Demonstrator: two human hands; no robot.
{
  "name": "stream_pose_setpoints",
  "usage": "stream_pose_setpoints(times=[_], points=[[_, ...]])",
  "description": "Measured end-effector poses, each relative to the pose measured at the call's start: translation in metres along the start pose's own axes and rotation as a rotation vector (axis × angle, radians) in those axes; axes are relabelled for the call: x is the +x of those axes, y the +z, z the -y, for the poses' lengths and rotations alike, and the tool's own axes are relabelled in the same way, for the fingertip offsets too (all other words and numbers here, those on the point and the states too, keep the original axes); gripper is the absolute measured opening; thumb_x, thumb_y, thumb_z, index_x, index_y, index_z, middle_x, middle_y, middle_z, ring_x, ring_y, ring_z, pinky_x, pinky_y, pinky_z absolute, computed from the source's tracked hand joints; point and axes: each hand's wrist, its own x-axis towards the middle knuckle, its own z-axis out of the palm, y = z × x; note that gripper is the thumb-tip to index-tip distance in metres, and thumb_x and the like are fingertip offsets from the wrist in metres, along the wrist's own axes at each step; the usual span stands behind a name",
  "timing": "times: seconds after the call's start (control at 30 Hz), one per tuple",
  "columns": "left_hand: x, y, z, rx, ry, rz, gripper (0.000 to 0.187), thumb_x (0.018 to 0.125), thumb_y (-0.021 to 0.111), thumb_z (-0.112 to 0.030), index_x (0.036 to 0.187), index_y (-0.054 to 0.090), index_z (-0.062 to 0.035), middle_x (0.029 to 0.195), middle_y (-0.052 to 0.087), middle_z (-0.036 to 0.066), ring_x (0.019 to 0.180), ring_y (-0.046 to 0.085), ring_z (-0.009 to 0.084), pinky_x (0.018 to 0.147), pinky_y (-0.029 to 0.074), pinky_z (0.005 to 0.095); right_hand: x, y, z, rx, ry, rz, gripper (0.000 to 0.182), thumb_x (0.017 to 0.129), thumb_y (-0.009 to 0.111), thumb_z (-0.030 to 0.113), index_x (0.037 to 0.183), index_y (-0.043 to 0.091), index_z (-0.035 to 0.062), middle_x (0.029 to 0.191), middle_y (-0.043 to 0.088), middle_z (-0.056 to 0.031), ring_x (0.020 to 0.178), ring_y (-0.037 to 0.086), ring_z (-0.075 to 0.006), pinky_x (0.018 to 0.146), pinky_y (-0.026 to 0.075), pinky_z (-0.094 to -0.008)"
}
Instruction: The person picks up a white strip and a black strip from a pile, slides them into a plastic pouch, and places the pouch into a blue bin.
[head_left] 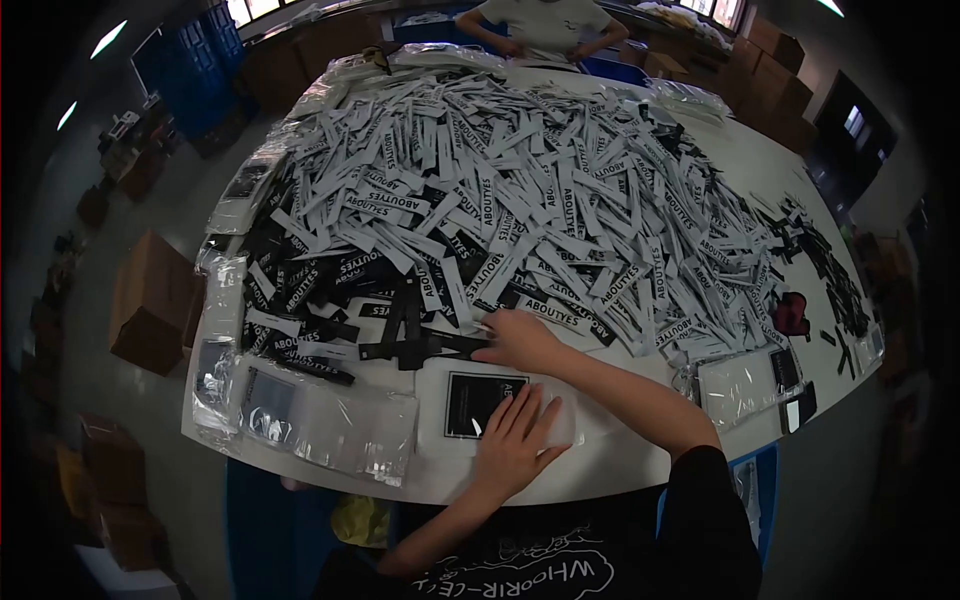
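Observation:
My left hand [515, 440] lies flat with its fingers spread on a clear plastic bag [435, 425]. A black printed panel [470, 405] shows on this bag, partly covered by my fingers. Farther forward, my right hand [525, 343] is curled at the near edge of the heap, its fingers closed around the end of a black strip [450, 345]; the fingertips are slightly blurred. Many white strips [490, 205] printed ABOUTYES make up the large heap, with black strips [365, 270] mixed in on its left side.
Stacked clear bags [330, 425] lie left of my hands, and more bags [745, 385] lie right. Along the right side are scattered black pieces [835, 270], a red-and-black item [791, 314] and a phone-like object [798, 410]. Across the white table [770, 170] stands another person [548, 30]. A cardboard box [152, 300] is at left.

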Motion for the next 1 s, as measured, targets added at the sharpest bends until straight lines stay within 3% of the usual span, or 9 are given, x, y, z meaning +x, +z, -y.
stream_pose_setpoints(times=[0.13,0.33,0.4,0.6,0.7,0.77,0.83,0.93,1.0], points=[[0.001,-0.002,-0.002,0.049,0.014,-0.007,0.057,0.079,0.059,-0.043,0.122,0.049,-0.0077,0.126,0.046,0.016,0.120,0.041,0.0285,0.099,0.031,0.0404,0.010,0.001,-0.002,0.142,-0.032,0.123,0.028,0.068,0.069,0.019,0.085,0.062,-0.0017,0.072,0.060,-0.0161,0.066,0.059,-0.0291,0.062,0.046,-0.0352],[0.001,-0.004,-0.002,0.015,0.014,-0.025,0.058,0.079,0.060,-0.044,0.120,0.050,-0.0056,0.126,0.046,0.017,0.119,0.042,0.0285,0.099,0.031,0.0402,-0.048,-0.050,0.005,0.682,-0.084,-0.504,0.012,0.078,0.062,0.002,0.089,0.056,0.0000,0.082,0.059,-0.0045,0.072,0.053,-0.0086,0.062,0.042,-0.0219],[0.002,-0.008,-0.002,0.001,0.018,-0.031,0.053,0.081,0.058,-0.039,0.120,0.050,-0.0054,0.126,0.046,0.016,0.119,0.043,0.0288,0.099,0.032,0.0403,-0.081,-0.071,0.018,0.936,-0.034,-0.642,0.010,0.078,0.060,0.000,0.086,0.053,-0.0015,0.081,0.058,-0.0047,0.063,0.052,-0.0096,0.056,0.042,-0.0200],[0.001,-0.003,-0.002,0.043,0.001,-0.059,0.033,0.085,0.051,-0.019,0.112,0.055,-0.0010,0.122,0.050,0.014,0.117,0.045,0.0279,0.098,0.033,0.0397,-0.195,0.008,-0.029,0.806,-0.018,-1.316,0.021,0.079,0.051,-0.005,0.097,0.043,0.0018,0.072,0.054,-0.0062,0.059,0.053,-0.0133,0.053,0.044,-0.0232],[0.001,-0.001,-0.002,-0.008,-0.028,-0.101,0.029,0.085,0.049,-0.014,0.107,0.056,0.0025,0.117,0.054,0.014,0.115,0.047,0.0269,0.098,0.034,0.0386,-0.220,0.035,-0.027,0.491,0.170,-1.185,0.019,0.080,0.052,-0.003,0.098,0.046,0.0006,0.073,0.055,-0.0064,0.060,0.054,-0.0133,0.051,0.043,-0.0235],[0.001,0.001,-0.002,-0.022,-0.041,-0.131,0.028,0.085,0.047,-0.011,0.106,0.056,0.0049,0.113,0.057,0.014,0.113,0.049,0.0267,0.098,0.034,0.0381,-0.229,0.033,-0.012,0.905,0.410,-1.157,0.019,0.081,0.053,0.000,0.100,0.049,0.0002,0.071,0.055,-0.0058,0.063,0.054,-0.0124,0.051,0.042,-0.0225],[0.001,0.001,-0.004,-0.041,-0.047,-0.143,0.028,0.085,0.047,-0.010,0.106,0.056,0.0056,0.113,0.057,0.014,0.113,0.049,0.0267,0.097,0.035,0.0382,-0.233,0.028,-0.008,0.919,0.408,-1.214,0.019,0.083,0.053,0.000,0.101,0.051,-0.0014,0.070,0.056,-0.0062,0.059,0.053,-0.0117,0.052,0.041,-0.0219],[0.001,0.002,-0.005,-0.064,-0.065,-0.166,0.028,0.085,0.046,-0.009,0.106,0.055,0.0064,0.112,0.057,0.014,0.111,0.050,0.0274,0.097,0.036,0.0382,-0.222,0.031,-0.017,0.230,0.080,-1.363,0.007,0.087,0.050,0.005,0.092,0.049,0.0004,0.062,0.048,-0.0040,0.040,0.040,-0.0095,0.040,0.035,-0.0211],[0.000,0.002,-0.005,-0.071,-0.075,-0.181,0.028,0.085,0.046,-0.009,0.106,0.055,0.0065,0.111,0.058,0.015,0.110,0.051,0.0279,0.096,0.036,0.0383,-0.231,0.050,-0.031,0.444,0.155,-1.242,0.004,0.086,0.051,0.004,0.087,0.049,0.0012,0.060,0.046,-0.0034,0.042,0.039,-0.0088,0.040,0.034,-0.0213]])
